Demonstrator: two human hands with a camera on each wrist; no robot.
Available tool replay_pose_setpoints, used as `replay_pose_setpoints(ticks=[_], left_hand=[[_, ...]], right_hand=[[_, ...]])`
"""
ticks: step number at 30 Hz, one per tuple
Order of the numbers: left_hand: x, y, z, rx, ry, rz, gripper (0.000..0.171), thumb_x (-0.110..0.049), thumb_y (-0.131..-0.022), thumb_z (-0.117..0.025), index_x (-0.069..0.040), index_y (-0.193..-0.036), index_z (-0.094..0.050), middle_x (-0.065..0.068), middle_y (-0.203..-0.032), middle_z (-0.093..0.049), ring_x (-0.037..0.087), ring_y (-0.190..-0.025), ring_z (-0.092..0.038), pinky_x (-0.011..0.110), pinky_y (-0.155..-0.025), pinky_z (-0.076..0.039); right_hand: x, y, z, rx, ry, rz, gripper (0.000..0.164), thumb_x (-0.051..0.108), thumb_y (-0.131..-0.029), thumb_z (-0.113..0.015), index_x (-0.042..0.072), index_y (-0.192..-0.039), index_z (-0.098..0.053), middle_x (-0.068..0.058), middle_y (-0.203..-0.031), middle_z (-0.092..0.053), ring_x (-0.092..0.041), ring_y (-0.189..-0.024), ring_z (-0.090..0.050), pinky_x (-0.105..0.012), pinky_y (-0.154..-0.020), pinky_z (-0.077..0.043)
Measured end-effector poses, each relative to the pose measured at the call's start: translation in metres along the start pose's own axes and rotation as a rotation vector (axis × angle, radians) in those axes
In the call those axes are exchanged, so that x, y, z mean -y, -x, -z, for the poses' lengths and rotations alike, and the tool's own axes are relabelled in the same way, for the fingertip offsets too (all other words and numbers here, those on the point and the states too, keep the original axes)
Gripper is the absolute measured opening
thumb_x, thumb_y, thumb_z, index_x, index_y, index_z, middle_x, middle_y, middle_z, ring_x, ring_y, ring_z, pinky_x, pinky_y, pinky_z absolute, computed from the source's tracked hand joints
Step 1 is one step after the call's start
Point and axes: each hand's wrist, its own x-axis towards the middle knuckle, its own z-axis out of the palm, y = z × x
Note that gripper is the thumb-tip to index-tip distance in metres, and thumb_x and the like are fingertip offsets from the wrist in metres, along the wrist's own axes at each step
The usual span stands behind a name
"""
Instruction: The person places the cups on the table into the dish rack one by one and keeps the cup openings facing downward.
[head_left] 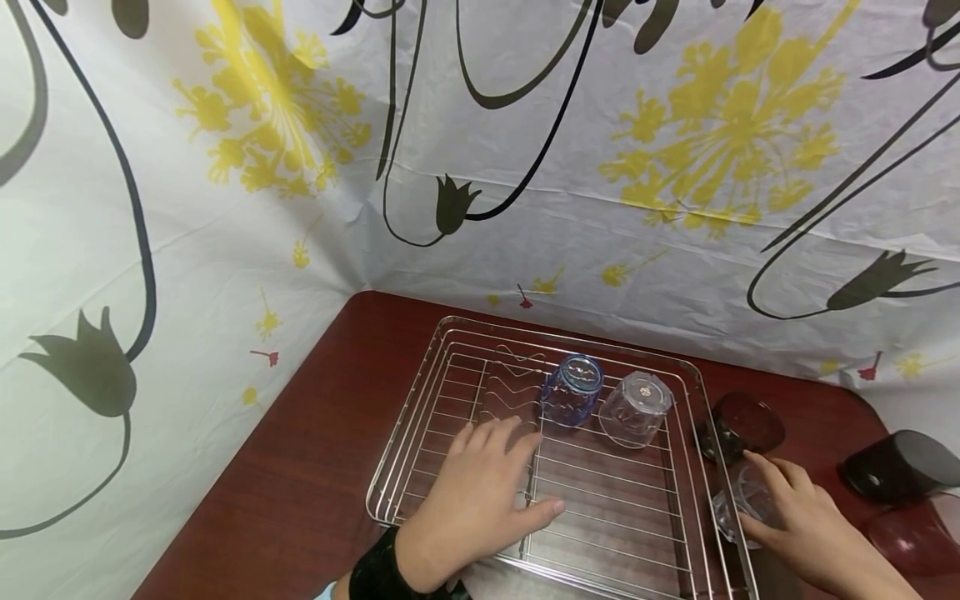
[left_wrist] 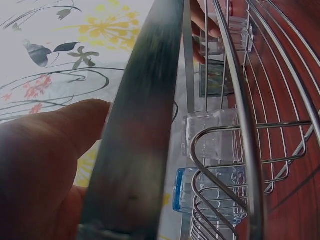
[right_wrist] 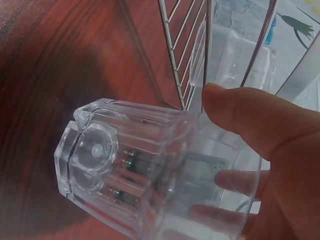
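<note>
My right hand (head_left: 810, 512) grips a clear faceted glass (right_wrist: 135, 160) near its rim, just outside the right side of the wire dish rack (head_left: 600, 502). In the right wrist view the glass's thick base points away from the palm, and fingers show through its wall. My left hand (head_left: 480, 492) is over the rack's left part, fingers spread, holding nothing; whether it touches the wires is unclear. Toward the rack's back, a blue-tinted glass (head_left: 572, 390) and another clear glass (head_left: 636, 410) stand upside down side by side.
Right of the rack are a dark glass (head_left: 753, 423), a black glass (head_left: 900, 465) lying on its side, and a reddish see-through piece (head_left: 911, 537). The reddish-brown table (head_left: 300, 467) meets patterned cloth walls behind and at left. A dark band blocks much of the left wrist view.
</note>
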Motion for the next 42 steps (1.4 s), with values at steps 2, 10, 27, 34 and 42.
replay_pose_setpoints(ticks=[2,10,27,34,42], left_hand=[[0.000,0.000,-0.001,0.004,0.001,-0.001,0.071,-0.072,-0.089,-0.054,-0.023,-0.140,-0.056,0.008,-0.146,-0.052,0.030,-0.134,-0.050,0.059,-0.110,-0.038],[0.000,0.001,-0.002,-0.009,-0.011,-0.004,0.070,-0.070,-0.089,-0.055,-0.022,-0.140,-0.056,0.008,-0.145,-0.053,0.030,-0.133,-0.050,0.058,-0.110,-0.039],[0.000,-0.001,-0.002,-0.015,-0.026,-0.003,0.071,-0.072,-0.089,-0.054,-0.023,-0.140,-0.056,0.007,-0.144,-0.053,0.029,-0.133,-0.050,0.057,-0.110,-0.039],[0.000,-0.001,-0.003,-0.024,-0.028,-0.007,0.069,-0.070,-0.088,-0.057,-0.022,-0.138,-0.057,0.008,-0.143,-0.055,0.030,-0.132,-0.051,0.057,-0.109,-0.041],[0.000,-0.001,-0.003,-0.019,-0.028,-0.009,0.069,-0.070,-0.089,-0.056,-0.022,-0.138,-0.057,0.008,-0.143,-0.054,0.029,-0.132,-0.051,0.057,-0.109,-0.040]], right_hand=[[0.000,0.000,0.001,0.013,-0.012,-0.014,0.081,0.034,-0.083,-0.080,-0.003,-0.143,-0.039,-0.037,-0.124,-0.043,-0.058,-0.100,-0.055,-0.066,-0.073,-0.047],[-0.002,0.007,0.005,0.042,-0.015,-0.043,0.084,0.044,-0.082,-0.080,-0.002,-0.141,-0.041,-0.038,-0.123,-0.043,-0.056,-0.103,-0.055,-0.063,-0.072,-0.049],[-0.004,0.010,0.017,-0.016,0.004,-0.051,0.088,0.046,-0.081,-0.081,-0.005,-0.141,-0.041,-0.041,-0.125,-0.042,-0.058,-0.106,-0.050,-0.069,-0.074,-0.045],[-0.002,0.011,0.025,-0.027,0.029,-0.078,0.090,0.048,-0.082,-0.079,-0.009,-0.141,-0.041,-0.041,-0.124,-0.043,-0.059,-0.104,-0.051,-0.070,-0.076,-0.044],[0.005,0.014,0.038,-0.096,0.052,-0.083,0.092,0.047,-0.081,-0.080,-0.007,-0.144,-0.039,-0.040,-0.126,-0.041,-0.062,-0.104,-0.048,-0.072,-0.076,-0.041]])
